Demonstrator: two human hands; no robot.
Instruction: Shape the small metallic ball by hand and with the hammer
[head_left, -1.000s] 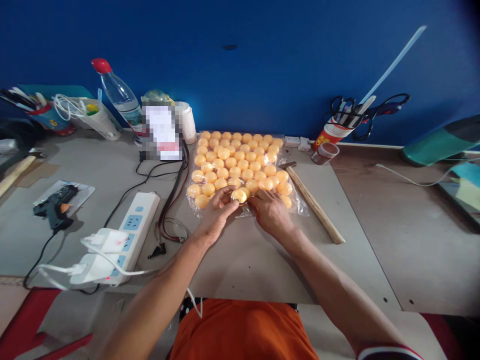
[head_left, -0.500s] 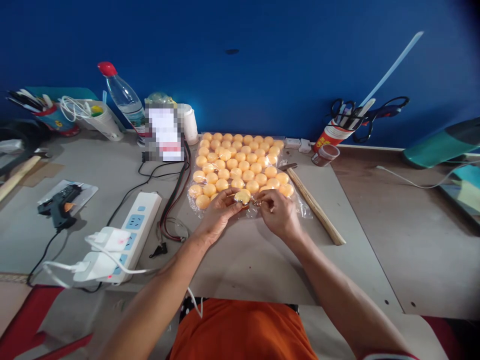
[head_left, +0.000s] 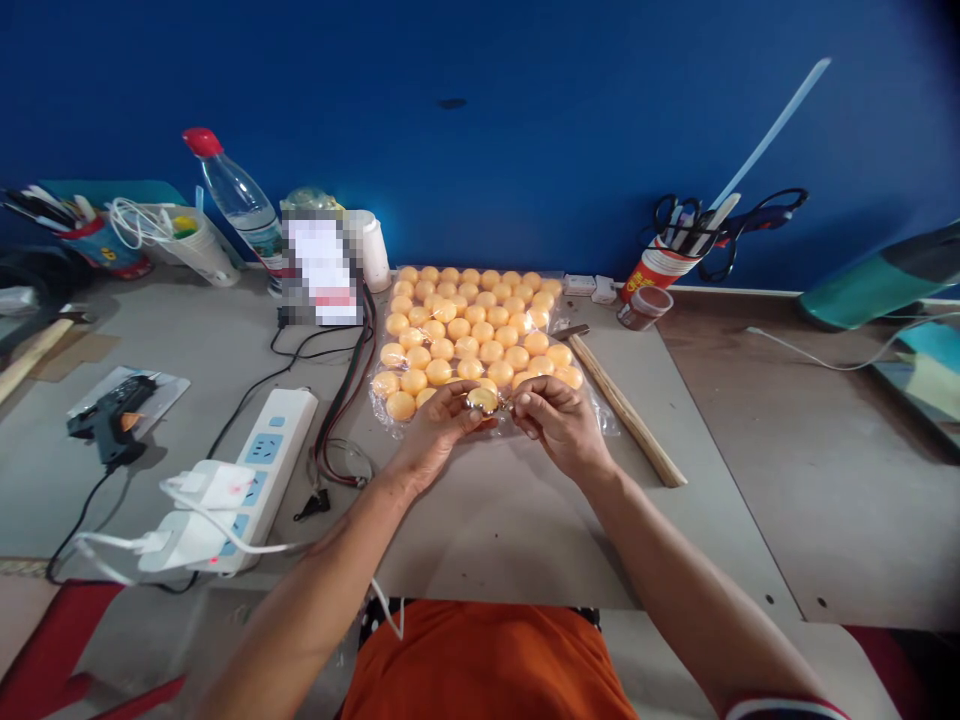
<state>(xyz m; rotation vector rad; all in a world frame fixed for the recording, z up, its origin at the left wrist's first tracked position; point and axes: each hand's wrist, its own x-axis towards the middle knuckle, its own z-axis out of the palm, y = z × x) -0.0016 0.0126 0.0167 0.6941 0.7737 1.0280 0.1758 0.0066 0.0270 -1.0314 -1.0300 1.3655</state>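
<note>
My left hand (head_left: 439, 432) is closed on a small round shiny piece (head_left: 481, 401), yellowish on top with a silver rim, held between thumb and fingers. Close beside it on the right, my right hand (head_left: 561, 422) pinches something tiny at the edge of that piece; the fingers hide most of it. Both hands are over the near edge of a clear plastic bag (head_left: 391, 428) packed with rows of orange balls (head_left: 491, 351). To the right of the bag lies a hammer (head_left: 630, 412) with a wooden handle.
A white power strip (head_left: 289, 425) with plugged-in chargers stands left, beyond it a black glue gun (head_left: 112, 425). Black and red cables (head_left: 326, 430) run between strip and bag. At the back are a red-capped bottle (head_left: 240, 195), a white container (head_left: 371, 255) and a tool cup (head_left: 660, 265).
My right hand has closed in on the round piece, its fingers now curled right beside it. The left hand keeps its hold. The whole view has shifted slightly.
</note>
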